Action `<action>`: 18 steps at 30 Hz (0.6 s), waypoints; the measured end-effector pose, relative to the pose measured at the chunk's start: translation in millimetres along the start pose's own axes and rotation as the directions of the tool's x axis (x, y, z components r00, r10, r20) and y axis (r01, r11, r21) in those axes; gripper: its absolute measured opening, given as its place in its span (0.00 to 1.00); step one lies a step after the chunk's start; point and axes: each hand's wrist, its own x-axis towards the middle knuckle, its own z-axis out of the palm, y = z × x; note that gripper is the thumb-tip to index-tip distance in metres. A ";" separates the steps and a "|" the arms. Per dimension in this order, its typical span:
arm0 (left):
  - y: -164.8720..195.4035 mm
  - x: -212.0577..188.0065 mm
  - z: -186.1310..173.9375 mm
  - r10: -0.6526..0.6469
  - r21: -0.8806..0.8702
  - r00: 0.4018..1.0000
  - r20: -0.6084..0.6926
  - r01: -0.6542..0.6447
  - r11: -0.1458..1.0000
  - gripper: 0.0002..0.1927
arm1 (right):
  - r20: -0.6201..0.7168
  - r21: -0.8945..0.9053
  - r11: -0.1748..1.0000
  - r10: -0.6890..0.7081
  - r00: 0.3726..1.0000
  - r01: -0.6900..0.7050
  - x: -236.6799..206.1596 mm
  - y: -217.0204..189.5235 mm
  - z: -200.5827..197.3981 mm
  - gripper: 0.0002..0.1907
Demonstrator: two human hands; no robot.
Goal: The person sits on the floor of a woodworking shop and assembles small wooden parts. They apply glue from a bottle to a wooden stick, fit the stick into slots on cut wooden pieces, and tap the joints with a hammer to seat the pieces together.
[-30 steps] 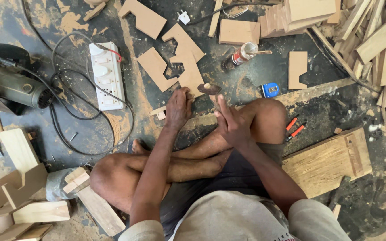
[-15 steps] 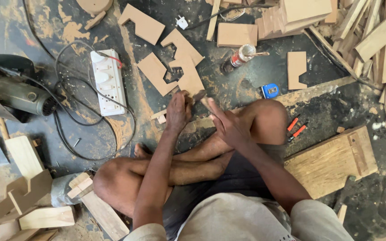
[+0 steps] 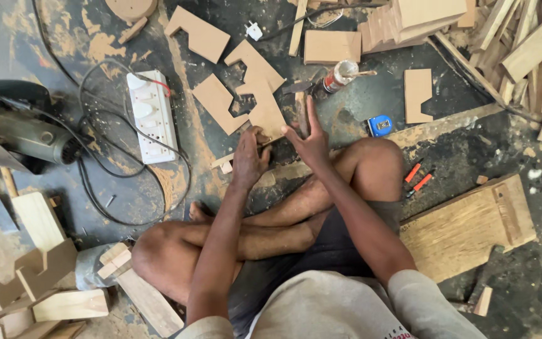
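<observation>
The dark, dust-streaked floor (image 3: 127, 207) fills the view, and most of its open room lies at 9 o'clock and at 4 o'clock of the hands; elsewhere it is crowded. A stack of timber strips (image 3: 522, 44) closes off 1 to 2 o'clock and runs out of the picture at the right edge. A flat plywood board (image 3: 465, 229) lies at 4 o'clock beside the person's knee. A grey power tool (image 3: 23, 129) sits at 9 o'clock, its body cut by the left edge, with a black cable (image 3: 95, 207) looping from it around a white power strip (image 3: 150, 115) at 10 o'clock. Pale wood offcuts (image 3: 39, 276) pile up at 8 o'clock, partly out of frame. The stepped brown board cut-out (image 3: 265, 103) lies on the floor at 12 o'clock, its near edge at the fingertips, with similar cut pieces touching it on its far side. The left hand (image 3: 249, 160) is curled down onto that near edge, fingers bent over it; how firmly it grips is hidden by the hand itself. The right hand (image 3: 312, 141) is spread wide, holding nothing, index finger pointing up alongside the cut-out. A small blue tape measure (image 3: 379, 125) rests at 2 o'clock, near the knee, and two orange-handled tools (image 3: 416, 177) lie at 3 o'clock, too small to make out.
</observation>
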 end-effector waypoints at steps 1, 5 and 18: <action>4.9 3.5 -1.7 0.018 0.044 1.000 -0.006 -0.017 0.999 0.31 | -0.013 -0.002 0.998 -0.068 0.998 0.068 6.5 2.8 3.7 0.52; 19.3 14.1 -8.0 0.132 0.277 0.982 -0.136 -0.090 0.957 0.45 | -0.017 0.004 0.984 -0.177 0.984 0.177 16.4 15.0 8.8 0.51; -41.4 37.7 -9.5 -0.211 0.159 0.935 0.286 0.171 0.972 0.56 | -0.022 -0.018 0.971 -0.240 0.970 0.240 16.6 31.5 8.4 0.49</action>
